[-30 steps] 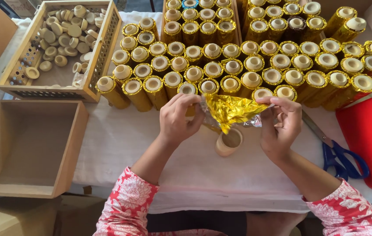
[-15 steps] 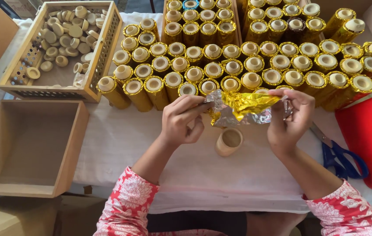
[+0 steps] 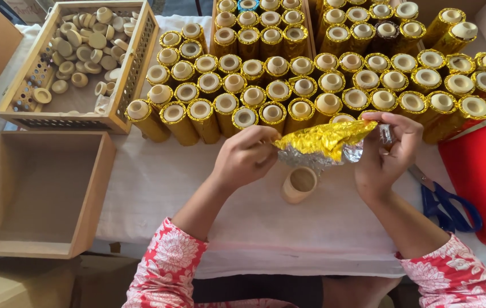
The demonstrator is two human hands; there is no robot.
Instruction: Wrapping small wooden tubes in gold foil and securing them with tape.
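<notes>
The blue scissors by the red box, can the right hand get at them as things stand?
Probably yes: the blue scissors lie uncovered on the cloth beside the right hand, but that hand is pinching the gold foil.

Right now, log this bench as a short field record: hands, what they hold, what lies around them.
left hand: pinches one end of the gold foil sheet
right hand: grips the other end of the sheet
foil sheet: gold on top, silver beneath, crumpled, held above the cloth
bare tube: upright on the white cloth, under the foil, unwrapped
gold-wrapped tubes: rows behind the hands
wooden crate: holds small round caps
empty wooden box: near left
blue scissors: right, beside red container
</notes>
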